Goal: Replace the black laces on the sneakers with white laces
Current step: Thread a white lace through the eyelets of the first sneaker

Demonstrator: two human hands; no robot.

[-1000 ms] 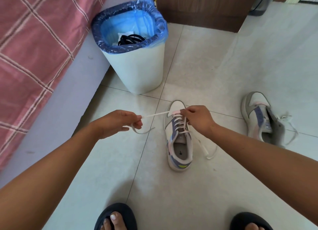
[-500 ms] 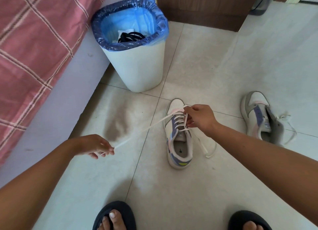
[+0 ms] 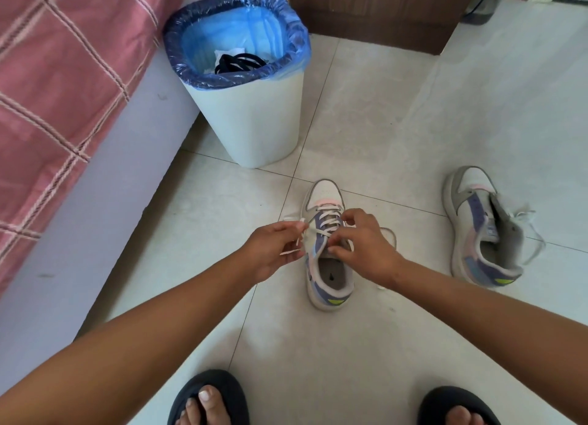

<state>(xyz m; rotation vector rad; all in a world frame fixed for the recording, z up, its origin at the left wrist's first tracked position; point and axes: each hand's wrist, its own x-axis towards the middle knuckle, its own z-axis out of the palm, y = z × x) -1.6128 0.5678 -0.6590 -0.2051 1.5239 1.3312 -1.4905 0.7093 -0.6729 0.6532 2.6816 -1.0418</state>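
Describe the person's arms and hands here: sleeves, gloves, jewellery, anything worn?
Both forearms are bare up to the frame edge, with no sleeves in view. The left hand and right hand wear no gloves; no rings, watch or bracelets show on the fingers or wrists. Lower down, both feet wear dark open-toed slippers.

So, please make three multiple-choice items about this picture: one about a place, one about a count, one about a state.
1. Where are the black laces?
A. in the bin
B. on the bed
C. in the right sneaker

2. How many sneakers are on the floor?
A. one
B. two
C. three

3. What does the left hand do?
A. rests flat on the floor
B. pinches the white lace
C. lifts the bin

Answers:
1 A, they lie inside the bin.
2 B, the middle sneaker and the right sneaker.
3 B, its fingers hold the white lace beside the middle sneaker.
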